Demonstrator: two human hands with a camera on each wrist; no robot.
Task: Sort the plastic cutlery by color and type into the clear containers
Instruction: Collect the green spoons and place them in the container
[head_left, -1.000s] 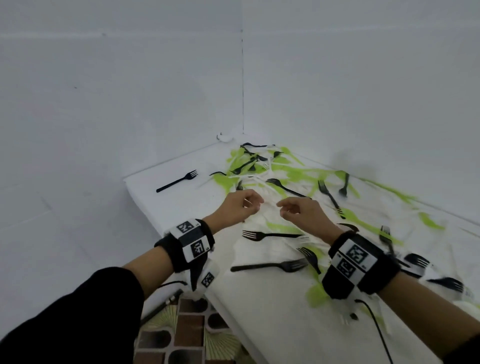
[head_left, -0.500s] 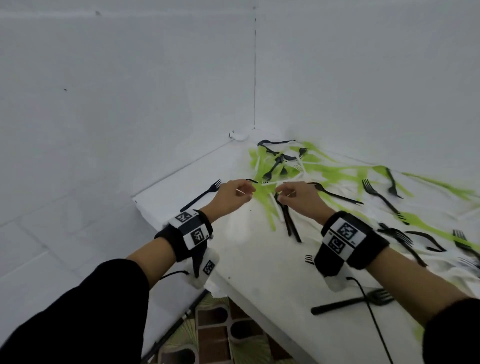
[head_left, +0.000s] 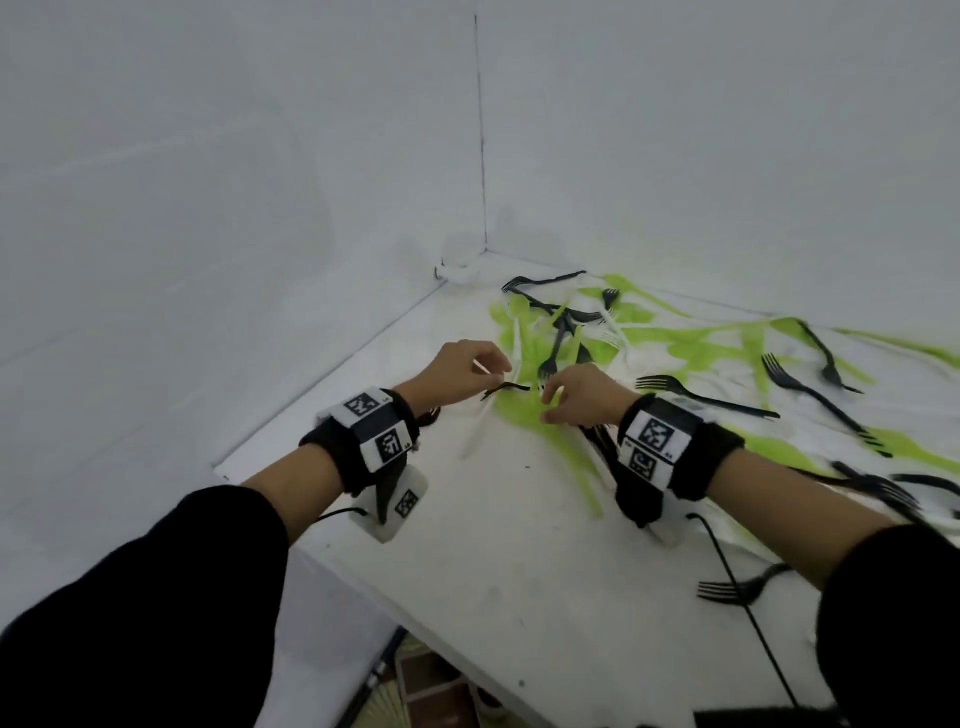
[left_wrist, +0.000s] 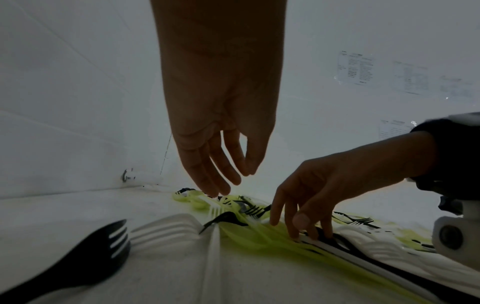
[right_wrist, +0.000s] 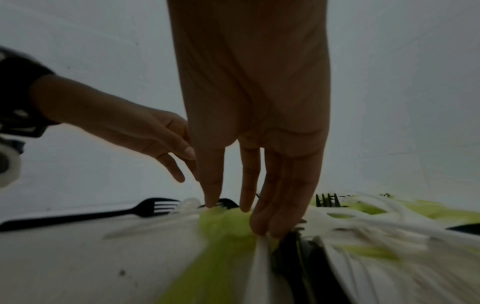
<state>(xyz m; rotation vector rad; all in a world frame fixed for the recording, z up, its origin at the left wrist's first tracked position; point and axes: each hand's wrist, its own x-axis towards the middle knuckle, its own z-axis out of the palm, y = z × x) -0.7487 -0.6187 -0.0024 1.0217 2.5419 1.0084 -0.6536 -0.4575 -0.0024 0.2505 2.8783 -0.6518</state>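
From the head view I count about ten black forks (head_left: 706, 397), most of them beyond and to the right of my right hand (head_left: 582, 402), one cut by blur near my right forearm. The green cutlery (head_left: 670, 345) and white cutlery (head_left: 519, 338) overlap in a smeared heap beyond both hands, so I cannot count those or tell forks from spoons. My left hand (head_left: 462, 371) is raised with fingers bent; a short black piece (head_left: 506, 388) sits between the two hands, and I cannot tell whether either hand grips it. All of it lies on the white table (head_left: 467, 571); I see no clear container.

From the left wrist view I see one black fork (left_wrist: 85, 261) just below the wrist and one white fork (left_wrist: 166, 228) beside it, with several small dark forks farther off, too tangled to count. My left hand (left_wrist: 221, 127) hangs loosely spread above the pile, thumb and forefinger nearly meeting, holding nothing I can see. My right hand (left_wrist: 324, 189) comes in from the right, fingertips pressing down on a white handle and a black one.

From the right wrist view I count one whole black fork (right_wrist: 98, 214) to the left; everything else is motion blur. My right hand (right_wrist: 254, 115) has straight fingers (right_wrist: 280, 195) pointing down, tips touching a white handle (right_wrist: 259, 263) among green pieces. My left hand (right_wrist: 145, 133) hovers beside it, relaxed.
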